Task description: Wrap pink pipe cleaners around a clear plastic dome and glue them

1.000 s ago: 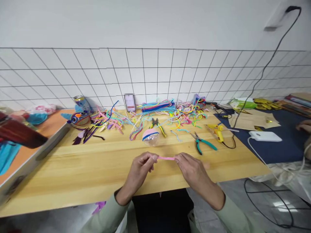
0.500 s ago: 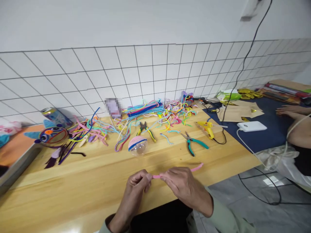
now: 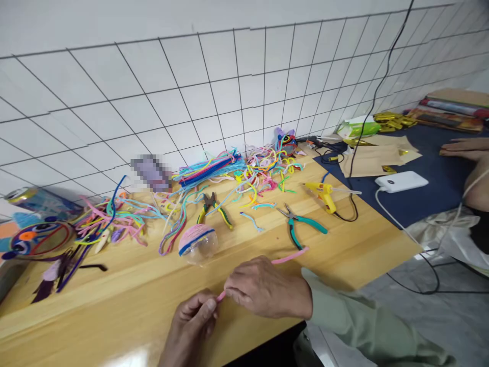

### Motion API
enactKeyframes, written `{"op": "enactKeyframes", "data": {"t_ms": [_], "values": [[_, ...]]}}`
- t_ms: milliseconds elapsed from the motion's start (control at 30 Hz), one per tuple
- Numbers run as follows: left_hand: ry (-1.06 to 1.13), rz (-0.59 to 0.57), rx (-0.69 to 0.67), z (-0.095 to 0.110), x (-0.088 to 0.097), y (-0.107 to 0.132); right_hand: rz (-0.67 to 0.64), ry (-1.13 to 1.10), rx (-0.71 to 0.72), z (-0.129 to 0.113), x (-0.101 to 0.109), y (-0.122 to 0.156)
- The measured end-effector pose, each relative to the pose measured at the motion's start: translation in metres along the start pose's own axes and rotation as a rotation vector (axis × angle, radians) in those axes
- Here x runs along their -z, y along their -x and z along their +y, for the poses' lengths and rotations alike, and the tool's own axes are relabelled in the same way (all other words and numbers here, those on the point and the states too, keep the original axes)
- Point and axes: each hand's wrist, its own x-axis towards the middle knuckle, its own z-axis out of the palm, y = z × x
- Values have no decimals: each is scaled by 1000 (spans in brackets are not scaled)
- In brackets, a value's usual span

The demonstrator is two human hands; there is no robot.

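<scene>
A pink pipe cleaner [image 3: 289, 257] runs between my two hands above the table's front edge. My left hand [image 3: 194, 317] pinches one end between thumb and fingers. Close beside it, my right hand [image 3: 261, 287] is closed on the same strand, and the free end sticks out to the right past it. Beyond my hands sits a clear plastic ball [image 3: 198, 245], its upper part covered in pink with a blue band around it. Teal-handled pliers [image 3: 300, 225] lie open to the right, and yellow-and-green-handled pliers [image 3: 212, 210] lie behind the ball.
Piles of coloured pipe cleaners [image 3: 214, 168] line the wall. A yellow glue gun [image 3: 323, 196] with its cord lies at the right, near a white power bank [image 3: 401, 181]. A can [image 3: 44, 203] and a decorated mask-like piece [image 3: 40, 237] are at left. Another person's arm [image 3: 471, 158] rests at far right.
The view has tilted down and shifted. Both hands still hold the pink pipe cleaner; the strand between them now slants, with my right hand higher than the left.
</scene>
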Motion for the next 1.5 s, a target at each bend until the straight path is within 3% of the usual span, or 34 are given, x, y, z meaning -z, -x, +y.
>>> {"op": "enactKeyframes", "data": {"t_ms": [133,267,433,600,800,933,1133,1300,1500], "values": [[-153,20,19,-2,6,3,-88,-11,53,7,-9,-1],[-237,-130,81,6,12,15,-157,-53,179,15,-13,4],[-164,-254,187,20,10,18,-145,-175,242,20,-7,8],[37,-154,60,33,-2,5,37,-254,93,33,-3,8],[75,-40,-1,35,-19,4,94,-172,83,30,-5,5],[15,15,-47,34,-21,7,65,-147,91,18,0,4],[69,75,-107,31,-16,18,19,-29,80,0,8,13],[102,27,-115,27,-7,36,-13,20,84,-11,9,29],[12,-52,-117,23,20,56,-33,-18,7,-7,15,46]]}}
